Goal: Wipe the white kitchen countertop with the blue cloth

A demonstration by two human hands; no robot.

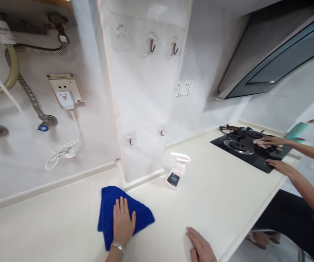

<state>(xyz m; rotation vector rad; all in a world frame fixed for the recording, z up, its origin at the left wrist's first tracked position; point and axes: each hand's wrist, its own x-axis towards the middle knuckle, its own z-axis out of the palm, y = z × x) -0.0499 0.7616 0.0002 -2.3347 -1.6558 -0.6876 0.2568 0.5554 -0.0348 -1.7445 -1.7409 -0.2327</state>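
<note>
Pressing flat on a blue cloth (110, 213), the left hand (123, 222) lies palm down with its fingers spread and straight, a metal bracelet (118, 247) at the wrist. That cloth is crumpled on the white countertop (222, 196), close to the near edge and just in front of the wall's projecting corner. To its right the right hand (200, 247) rests open and flat on the bare counter, gripping nothing, well apart from the cloth. Further back, a white spray bottle (176, 170) with a dark label stands beside the foot of the corner column. Beyond it to the right, a black gas hob (244, 151) is set into the counter; a second person's hands are there, one (271, 141) pressing a pale rag onto the hob, the other (281, 166) resting open at its front edge. On the wall at left hang a socket with a white plug (65, 99), its cable looped below, and flexible metal hoses (28, 95). Small hooks (152, 43) sit high on the column, and a slanted range hood (277, 54) hangs above the hob.
</note>
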